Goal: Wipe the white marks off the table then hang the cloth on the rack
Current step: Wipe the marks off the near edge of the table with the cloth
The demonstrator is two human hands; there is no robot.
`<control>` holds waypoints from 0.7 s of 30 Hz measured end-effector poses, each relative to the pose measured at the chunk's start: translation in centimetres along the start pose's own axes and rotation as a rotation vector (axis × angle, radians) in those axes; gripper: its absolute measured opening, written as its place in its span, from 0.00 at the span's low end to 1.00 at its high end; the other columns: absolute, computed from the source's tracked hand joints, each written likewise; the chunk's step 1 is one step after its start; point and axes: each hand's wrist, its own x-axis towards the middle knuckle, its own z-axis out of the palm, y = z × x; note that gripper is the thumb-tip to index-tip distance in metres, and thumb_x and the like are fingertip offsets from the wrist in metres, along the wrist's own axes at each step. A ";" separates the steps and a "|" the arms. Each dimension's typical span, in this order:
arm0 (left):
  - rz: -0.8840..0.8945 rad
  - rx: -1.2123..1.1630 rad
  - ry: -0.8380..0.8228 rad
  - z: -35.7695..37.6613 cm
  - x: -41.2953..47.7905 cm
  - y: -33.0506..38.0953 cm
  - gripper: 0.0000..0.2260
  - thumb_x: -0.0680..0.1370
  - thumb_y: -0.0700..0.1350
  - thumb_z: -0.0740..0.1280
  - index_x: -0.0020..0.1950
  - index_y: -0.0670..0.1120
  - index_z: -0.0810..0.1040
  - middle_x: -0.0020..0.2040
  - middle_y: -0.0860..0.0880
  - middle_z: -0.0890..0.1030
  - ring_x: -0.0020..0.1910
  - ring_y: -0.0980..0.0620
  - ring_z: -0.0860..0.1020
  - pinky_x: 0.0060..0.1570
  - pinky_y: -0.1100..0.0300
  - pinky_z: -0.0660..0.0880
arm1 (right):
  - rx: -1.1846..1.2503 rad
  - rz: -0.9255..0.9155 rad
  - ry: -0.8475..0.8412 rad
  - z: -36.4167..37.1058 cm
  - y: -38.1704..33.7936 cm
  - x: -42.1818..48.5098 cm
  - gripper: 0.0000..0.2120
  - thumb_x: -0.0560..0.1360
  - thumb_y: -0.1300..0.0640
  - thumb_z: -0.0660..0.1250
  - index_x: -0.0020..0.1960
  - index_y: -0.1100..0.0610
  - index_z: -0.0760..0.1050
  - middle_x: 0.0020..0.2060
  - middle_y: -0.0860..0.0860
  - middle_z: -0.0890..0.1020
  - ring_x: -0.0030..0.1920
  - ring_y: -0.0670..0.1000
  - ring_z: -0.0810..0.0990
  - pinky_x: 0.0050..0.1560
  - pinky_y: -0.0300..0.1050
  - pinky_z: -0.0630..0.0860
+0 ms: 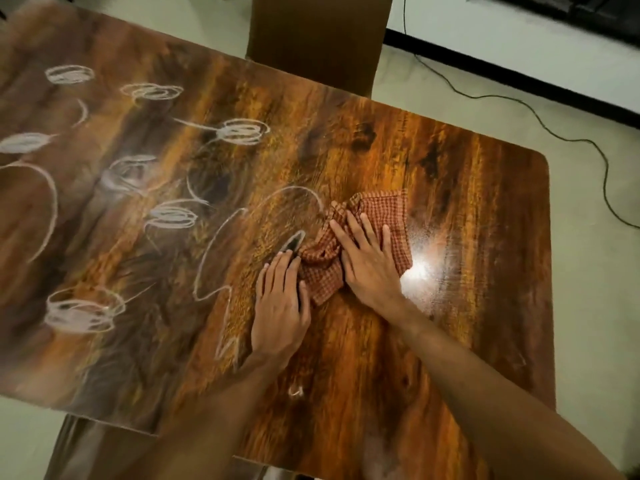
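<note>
Cloth: red-orange small-check weave, bunched & creased, lying centre-right on the table. Right hand lies flat on top, fingers spread, pressing, no pinch. Left hand is flat too, fingers together, thumb side touching the cloth's edge. Tabletop is glossy wood-grain w/ rounded corners. White marks, chalky loops & scribbles, cover the left half.

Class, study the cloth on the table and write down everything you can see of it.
The cloth is a thin woven fabric in a small red and tan check. It lies crumpled and partly bunched on the wooden table, beside curved white marks. The right hand presses flat on it, fingers spread; the left hand rests against its lower left edge.
</note>
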 end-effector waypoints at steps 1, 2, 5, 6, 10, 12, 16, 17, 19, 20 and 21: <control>-0.011 -0.027 -0.005 0.0 -0.2 0.0 0.20 0.85 0.47 0.54 0.77 0.44 0.66 0.77 0.45 0.69 0.78 0.48 0.64 0.80 0.50 0.56 | -0.001 0.057 0.023 0.2 -0.4 1.0 0.29 0.85 0.50 0.49 0.85 0.45 0.49 0.85 0.52 0.52 0.85 0.58 0.47 0.80 0.72 0.47; -0.026 -0.067 -0.005 -0.1 -0.2 0.1 0.21 0.85 0.47 0.53 0.77 0.44 0.65 0.77 0.45 0.69 0.78 0.48 0.64 0.80 0.51 0.55 | 0.004 0.102 0.033 0.3 -1.2 1.9 0.30 0.85 0.51 0.50 0.85 0.46 0.48 0.85 0.53 0.51 0.85 0.60 0.46 0.80 0.72 0.46; -0.123 -0.264 0.016 -0.8 -0.1 0.2 0.21 0.85 0.48 0.52 0.78 0.43 0.64 0.77 0.43 0.67 0.78 0.47 0.64 0.79 0.49 0.59 | 0.011 0.036 0.035 1.5 -5.0 1.2 0.30 0.85 0.50 0.49 0.86 0.48 0.47 0.85 0.54 0.49 0.85 0.61 0.45 0.81 0.71 0.46; -0.149 -0.328 0.028 -1.1 -0.2 0.3 0.21 0.85 0.48 0.53 0.78 0.43 0.65 0.77 0.43 0.67 0.78 0.46 0.64 0.78 0.48 0.61 | -0.018 -0.045 0.029 2.1 -5.7 -0.1 0.29 0.85 0.49 0.49 0.85 0.48 0.47 0.85 0.54 0.50 0.85 0.60 0.45 0.81 0.70 0.47; -0.152 -0.414 0.049 -1.6 -0.2 0.2 0.20 0.86 0.47 0.53 0.77 0.43 0.66 0.77 0.44 0.66 0.77 0.49 0.64 0.78 0.53 0.60 | -0.029 -0.108 0.001 1.4 -3.0 -1.5 0.27 0.87 0.48 0.48 0.85 0.46 0.49 0.85 0.53 0.53 0.85 0.56 0.48 0.82 0.66 0.47; -0.138 -0.394 0.033 -1.8 -0.6 -0.1 0.19 0.86 0.46 0.54 0.76 0.42 0.67 0.77 0.44 0.67 0.77 0.48 0.64 0.78 0.51 0.60 | 0.021 0.078 0.008 1.0 -2.8 -1.7 0.27 0.87 0.49 0.47 0.85 0.48 0.49 0.85 0.54 0.52 0.85 0.57 0.46 0.82 0.66 0.46; -0.069 -0.275 -0.022 -3.5 -3.6 -1.4 0.19 0.86 0.46 0.57 0.76 0.42 0.68 0.77 0.44 0.68 0.77 0.46 0.65 0.78 0.45 0.61 | -0.034 0.041 0.009 2.5 -6.6 -8.2 0.29 0.86 0.46 0.44 0.86 0.50 0.46 0.85 0.56 0.48 0.85 0.59 0.43 0.82 0.67 0.46; -0.066 -0.243 -0.029 -4.1 -5.0 -1.9 0.19 0.86 0.46 0.57 0.76 0.43 0.68 0.76 0.44 0.69 0.77 0.46 0.65 0.77 0.44 0.62 | -0.050 -0.019 -0.003 2.7 -6.5 -10.3 0.29 0.86 0.46 0.45 0.86 0.50 0.46 0.85 0.56 0.49 0.85 0.58 0.44 0.82 0.68 0.48; -0.093 -0.176 -0.026 -4.8 -7.5 -3.1 0.19 0.85 0.48 0.56 0.75 0.44 0.69 0.76 0.44 0.70 0.76 0.46 0.66 0.77 0.43 0.62 | -0.054 -0.040 -0.041 3.0 -5.4 -12.6 0.29 0.86 0.45 0.47 0.85 0.48 0.47 0.85 0.54 0.51 0.85 0.57 0.47 0.81 0.69 0.51; -0.116 -0.149 -0.021 -5.1 -8.5 -3.7 0.19 0.85 0.49 0.55 0.75 0.45 0.69 0.76 0.45 0.70 0.76 0.46 0.66 0.77 0.44 0.62 | -0.051 0.016 -0.037 2.9 -5.3 -12.9 0.29 0.86 0.45 0.46 0.85 0.48 0.48 0.85 0.54 0.52 0.85 0.57 0.48 0.81 0.69 0.51; -0.139 -0.134 -0.016 -5.3 -9.3 -4.1 0.20 0.85 0.50 0.54 0.75 0.46 0.68 0.76 0.45 0.69 0.77 0.47 0.66 0.77 0.45 0.61 | -0.035 0.109 -0.015 3.1 -5.7 -13.1 0.29 0.85 0.45 0.46 0.85 0.48 0.48 0.85 0.54 0.51 0.85 0.58 0.48 0.80 0.70 0.50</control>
